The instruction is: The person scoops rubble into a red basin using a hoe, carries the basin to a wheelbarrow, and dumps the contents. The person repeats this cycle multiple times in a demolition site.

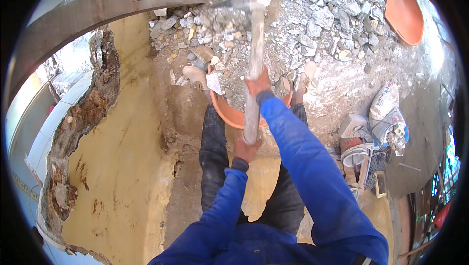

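Both my hands are wrapped round the pale wooden handle of a hoe [255, 45]. My right hand [259, 84] grips it around the middle, and my left hand [247, 148] holds it close to the near end. The hoe's dark head, at the far end of the handle, is smeared by motion over the loose rubble [222, 23]. Below the handle, between my feet, an orange tub [225, 112] has its open side toward the rubble. Broken stone and grit lie in its mouth.
Broken stone [322, 18] is heaped at the far right, beside another orange tub [404, 16]. A wooden beam [107, 8] crosses the upper left, above a broken wall edge [93, 99]. At right stand a white sack [386, 104] and a white bucket [355, 156].
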`<state>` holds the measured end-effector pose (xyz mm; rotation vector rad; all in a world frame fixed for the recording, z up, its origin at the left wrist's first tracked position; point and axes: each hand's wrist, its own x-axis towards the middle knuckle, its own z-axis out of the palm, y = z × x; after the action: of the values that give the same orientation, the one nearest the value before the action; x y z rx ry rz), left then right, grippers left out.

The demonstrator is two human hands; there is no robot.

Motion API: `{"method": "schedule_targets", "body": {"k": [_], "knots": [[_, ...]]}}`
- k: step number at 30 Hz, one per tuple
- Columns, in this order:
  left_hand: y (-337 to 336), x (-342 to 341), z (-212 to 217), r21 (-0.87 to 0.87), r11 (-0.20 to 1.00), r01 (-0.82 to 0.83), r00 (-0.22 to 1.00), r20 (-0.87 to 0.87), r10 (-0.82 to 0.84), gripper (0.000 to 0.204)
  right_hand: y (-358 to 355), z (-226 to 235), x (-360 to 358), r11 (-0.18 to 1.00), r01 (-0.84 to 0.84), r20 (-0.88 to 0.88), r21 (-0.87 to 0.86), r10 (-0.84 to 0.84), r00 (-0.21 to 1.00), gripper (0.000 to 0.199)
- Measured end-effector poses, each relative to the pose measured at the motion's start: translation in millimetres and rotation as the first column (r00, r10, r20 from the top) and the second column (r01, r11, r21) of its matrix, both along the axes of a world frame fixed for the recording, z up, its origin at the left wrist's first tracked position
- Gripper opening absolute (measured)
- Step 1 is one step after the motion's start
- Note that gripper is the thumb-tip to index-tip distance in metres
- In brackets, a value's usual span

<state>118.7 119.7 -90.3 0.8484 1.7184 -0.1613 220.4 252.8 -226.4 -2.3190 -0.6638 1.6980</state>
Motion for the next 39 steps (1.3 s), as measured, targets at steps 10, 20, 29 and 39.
{"method": "schedule_targets", "body": {"k": [10, 20, 29, 39], "knots": [[-127, -3, 155, -0.322, 0.933, 0.158, 0.973, -0.108, -0.202, 0.071, -168, 145, 7, 0.951, 0.154, -0.011, -0.269, -0.163, 0.987, 0.083], [-79, 42, 99, -0.133, 0.978, 0.161, 0.987, 0.041, -0.157, 0.067, -117, 100, 80, 0.965, 0.141, 0.035, 0.219, -0.152, 0.988, 0.069], [63, 71, 11, 0.018, 0.999, 0.040, 0.992, 0.121, -0.042, 0.072, 38, -10, 102, 0.998, -0.038, 0.183, 0.050, 0.028, 0.983, 0.073], [-33, -63, 133, -0.278, 0.939, 0.203, 0.977, 0.124, -0.175, 0.059, -130, 110, -27, 0.961, 0.253, 0.096, -0.110, -0.243, 0.965, 0.087]]}}
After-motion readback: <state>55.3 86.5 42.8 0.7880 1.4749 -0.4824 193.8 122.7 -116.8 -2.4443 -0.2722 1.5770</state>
